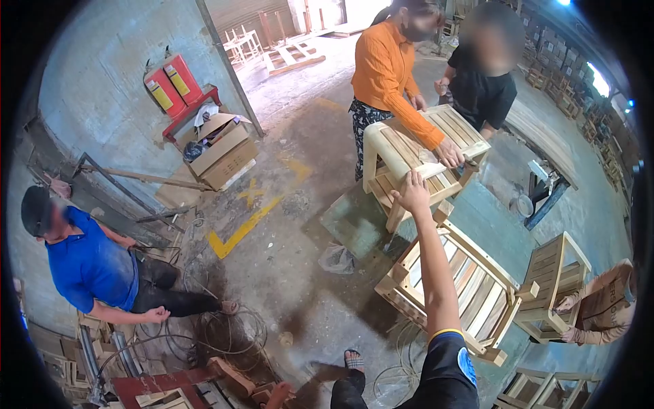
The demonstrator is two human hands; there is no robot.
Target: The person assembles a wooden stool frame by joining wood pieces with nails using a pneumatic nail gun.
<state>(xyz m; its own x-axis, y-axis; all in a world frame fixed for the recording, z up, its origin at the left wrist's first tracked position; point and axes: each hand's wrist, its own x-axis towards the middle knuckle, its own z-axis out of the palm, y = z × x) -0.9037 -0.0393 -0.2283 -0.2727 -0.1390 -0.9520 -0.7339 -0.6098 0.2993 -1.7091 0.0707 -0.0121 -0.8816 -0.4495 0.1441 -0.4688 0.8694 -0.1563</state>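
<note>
My right arm stretches forward, and my right hand [413, 195] lies with spread fingers against the near edge of a pale slatted wooden chair [398, 151]. No grip closes around the wood. A co-worker in an orange top has a hand [449, 153] on the same chair, just beyond mine. Under my forearm rests a second slatted wooden frame [470, 286], tilted on the green floor covering. At the bottom edge, a small brownish shape that may be my left hand [278, 394] is partly cut off; its fingers cannot be made out.
A person in black [487, 88] stands behind the chair. Another, at right, holds a wooden frame [555, 283]. At left is a person in blue [92, 255], near cables [235, 330] on the floor. A cardboard box [221, 157] sits below red fire extinguishers [174, 85].
</note>
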